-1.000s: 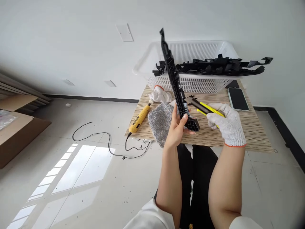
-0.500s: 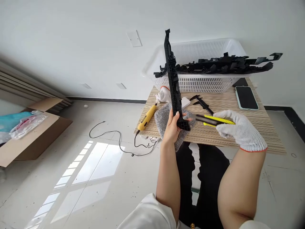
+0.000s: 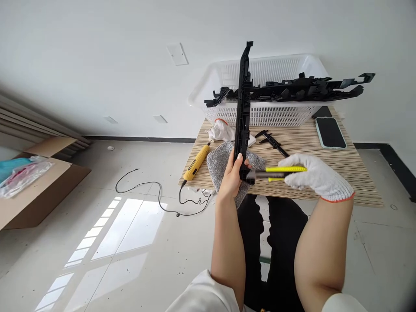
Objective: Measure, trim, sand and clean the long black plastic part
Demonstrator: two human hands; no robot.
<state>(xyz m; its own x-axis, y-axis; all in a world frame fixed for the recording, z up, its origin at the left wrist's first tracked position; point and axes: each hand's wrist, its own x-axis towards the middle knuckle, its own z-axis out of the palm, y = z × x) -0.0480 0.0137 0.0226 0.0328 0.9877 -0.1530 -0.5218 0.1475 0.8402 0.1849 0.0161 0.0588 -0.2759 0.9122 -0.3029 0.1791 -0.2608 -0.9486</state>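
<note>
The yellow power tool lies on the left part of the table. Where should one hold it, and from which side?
Grip the yellow power tool around the middle of its thick body, coming from above. It lies flat and slanted near the table edge; its cord leaves the near end, and the gray cloth crowds its right side.

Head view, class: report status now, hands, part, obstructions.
Left hand bare, gripping black plastic strip upright. Gloved right hand holds yellow utility knife, tip at strip's lower end. Nothing between.
</note>
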